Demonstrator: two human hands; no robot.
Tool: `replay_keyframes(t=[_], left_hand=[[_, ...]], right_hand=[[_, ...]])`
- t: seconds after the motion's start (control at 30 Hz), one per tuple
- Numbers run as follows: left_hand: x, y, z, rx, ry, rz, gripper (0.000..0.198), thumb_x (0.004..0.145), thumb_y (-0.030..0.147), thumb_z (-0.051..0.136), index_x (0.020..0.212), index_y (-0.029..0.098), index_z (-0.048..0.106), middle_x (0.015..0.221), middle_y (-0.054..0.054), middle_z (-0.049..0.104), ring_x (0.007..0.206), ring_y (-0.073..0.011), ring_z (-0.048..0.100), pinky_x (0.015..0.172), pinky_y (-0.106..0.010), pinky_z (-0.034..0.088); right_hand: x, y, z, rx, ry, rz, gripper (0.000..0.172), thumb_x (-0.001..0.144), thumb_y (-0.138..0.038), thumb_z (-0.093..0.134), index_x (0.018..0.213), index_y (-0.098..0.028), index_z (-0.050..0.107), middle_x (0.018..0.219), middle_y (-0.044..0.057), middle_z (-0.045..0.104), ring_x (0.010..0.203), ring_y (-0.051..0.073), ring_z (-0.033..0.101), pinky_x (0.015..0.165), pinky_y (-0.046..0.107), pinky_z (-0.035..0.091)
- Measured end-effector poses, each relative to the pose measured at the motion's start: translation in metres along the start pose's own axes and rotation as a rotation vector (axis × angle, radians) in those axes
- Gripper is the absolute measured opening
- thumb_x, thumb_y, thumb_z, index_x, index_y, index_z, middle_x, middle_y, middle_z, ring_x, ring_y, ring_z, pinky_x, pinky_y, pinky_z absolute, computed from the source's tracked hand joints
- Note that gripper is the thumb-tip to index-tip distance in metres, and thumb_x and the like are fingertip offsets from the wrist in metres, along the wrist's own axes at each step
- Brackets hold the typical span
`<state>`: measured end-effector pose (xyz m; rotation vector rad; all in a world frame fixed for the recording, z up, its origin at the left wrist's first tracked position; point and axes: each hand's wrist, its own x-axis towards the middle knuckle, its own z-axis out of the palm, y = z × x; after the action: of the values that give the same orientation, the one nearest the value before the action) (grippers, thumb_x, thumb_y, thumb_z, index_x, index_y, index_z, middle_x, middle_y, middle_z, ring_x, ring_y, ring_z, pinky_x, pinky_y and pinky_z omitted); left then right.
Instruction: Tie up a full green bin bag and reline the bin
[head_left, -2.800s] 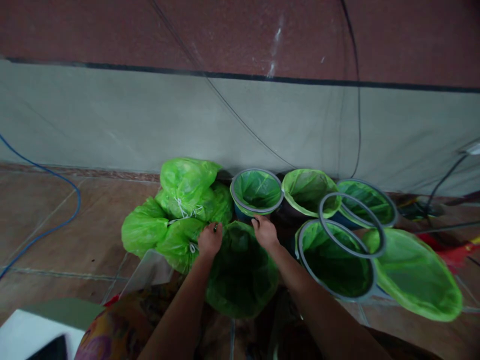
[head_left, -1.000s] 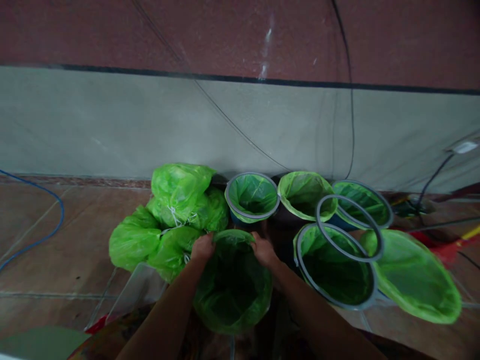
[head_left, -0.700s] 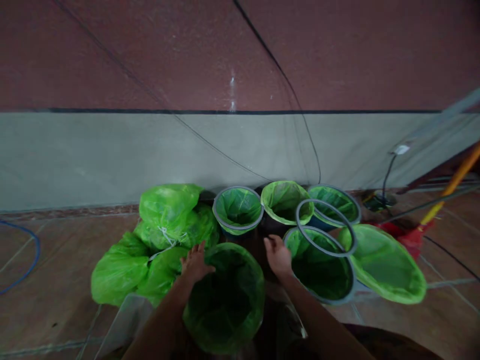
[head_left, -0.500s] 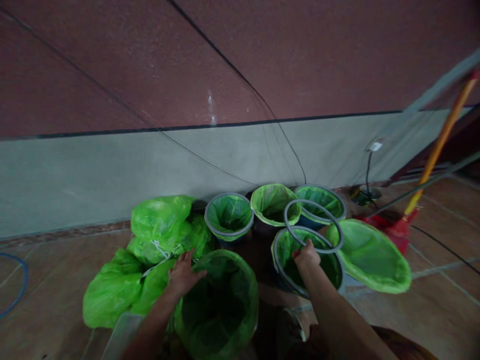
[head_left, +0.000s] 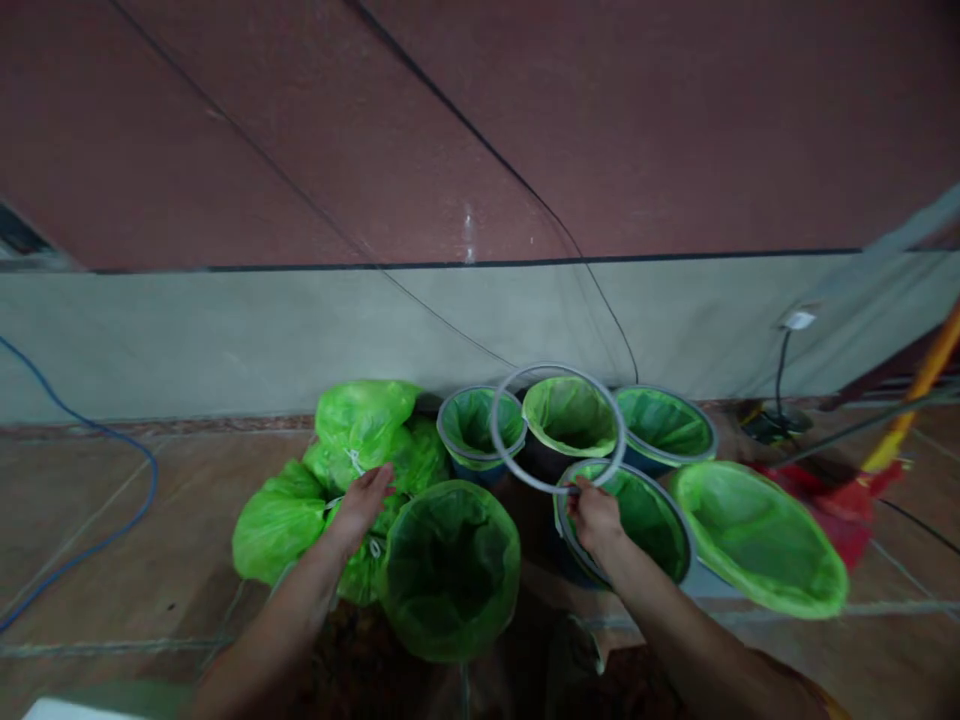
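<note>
presently, the hands are apart. the right hand (head_left: 598,515) is closed on the lower edge of a gray ring (head_left: 496,422), which is held up and tilted, its opening facing the camera. the left hand (head_left: 365,500) is unclosed, with fingers extended, over the green bags (head_left: 367,412); contact with these cannot be determined. the bags are tied with white cords (head_left: 354,459). between the forearms stands the front bin (head_left: 450,640), its rim covered by a green liner. visible through the ring is the rear middle bin (head_left: 551,460), also green-lined. on either side of it stand the rear left bin (head_left: 487,473) and the rear right bin (head_left: 637,458), each with a gray rim over its liner. beneath the right hand is a gray-rimmed bin (head_left: 690,550); just beside it is the far right bin (head_left: 772,545), with a light green liner. farther right are a red scoop (head_left: 844,510) and a yellow pole (head_left: 926,385). at the left, a blue cable (head_left: 152,485) runs over the tiled floor (head_left: 75,570). the wall (head_left: 300,340) is maroon above, gray below.
</note>
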<state>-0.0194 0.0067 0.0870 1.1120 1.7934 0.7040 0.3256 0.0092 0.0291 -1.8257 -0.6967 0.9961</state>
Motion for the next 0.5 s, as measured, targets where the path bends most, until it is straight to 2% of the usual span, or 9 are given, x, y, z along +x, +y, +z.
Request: replay_keyframes(t=[0.03,0.13,0.23,0.33,0.43,0.5], left_hand=[[-0.005,0.001,-0.001,-0.049,-0.020,-0.029,0.060,0.091,0.057,0.027,0.129,0.016,0.049,0.130,-0.012,0.061,0.110,-0.0203,0.063,0.082,-0.030,0.053],[-0.015,-0.003,-0.003,-0.179,-0.064,-0.117,0.064,0.093,0.058,0.017,0.129,0.015,0.048,0.129,-0.013,0.061,0.106,-0.0192,0.065,0.076,-0.028,0.054],[-0.021,-0.017,-0.003,-0.214,-0.112,-0.137,0.057,0.093,0.055,0.025,0.121,0.014,0.053,0.117,-0.013,0.068,0.093,-0.0182,0.068,0.070,-0.027,0.054],[-0.023,-0.036,-0.001,-0.087,-0.163,-0.094,0.038,0.090,0.044,0.043,0.110,0.016,0.058,0.098,-0.007,0.073,0.078,-0.0156,0.068,0.062,-0.024,0.052],[-0.019,-0.050,0.005,0.103,-0.148,-0.042,0.023,0.086,0.033,0.048,0.093,0.018,0.064,0.077,-0.001,0.071,0.068,-0.0136,0.065,0.056,-0.021,0.047],[-0.015,-0.054,0.010,0.237,-0.118,-0.007,0.023,0.086,0.032,0.047,0.084,0.020,0.067,0.067,0.001,0.068,0.063,-0.0126,0.064,0.054,-0.020,0.044]], right_hand=[[-0.018,0.003,0.007,0.031,-0.079,0.017,0.016,0.089,-0.029,0.042,0.078,-0.020,0.049,0.069,0.003,0.063,0.044,0.008,0.049,0.040,0.020,0.041],[-0.066,0.014,0.016,0.042,-0.440,0.074,0.017,0.083,-0.035,0.053,0.077,-0.019,0.051,0.063,-0.001,0.061,0.042,0.006,0.044,0.037,0.016,0.033],[-0.088,0.028,0.013,-0.163,-0.669,0.119,0.019,0.081,-0.036,0.054,0.075,-0.018,0.053,0.058,-0.003,0.059,0.040,0.006,0.043,0.037,0.017,0.030],[-0.081,0.038,0.011,-0.378,-0.681,0.044,0.019,0.082,-0.036,0.052,0.076,-0.018,0.055,0.058,-0.003,0.060,0.043,0.009,0.049,0.042,0.020,0.035],[-0.060,0.041,0.016,-0.529,-0.585,-0.161,0.015,0.083,-0.030,0.051,0.082,-0.017,0.059,0.064,0.000,0.064,0.057,0.013,0.059,0.053,0.023,0.042],[-0.046,0.040,0.022,-0.623,-0.506,-0.259,0.019,0.083,-0.028,0.052,0.095,-0.016,0.061,0.073,0.003,0.068,0.068,0.016,0.064,0.063,0.024,0.045]])
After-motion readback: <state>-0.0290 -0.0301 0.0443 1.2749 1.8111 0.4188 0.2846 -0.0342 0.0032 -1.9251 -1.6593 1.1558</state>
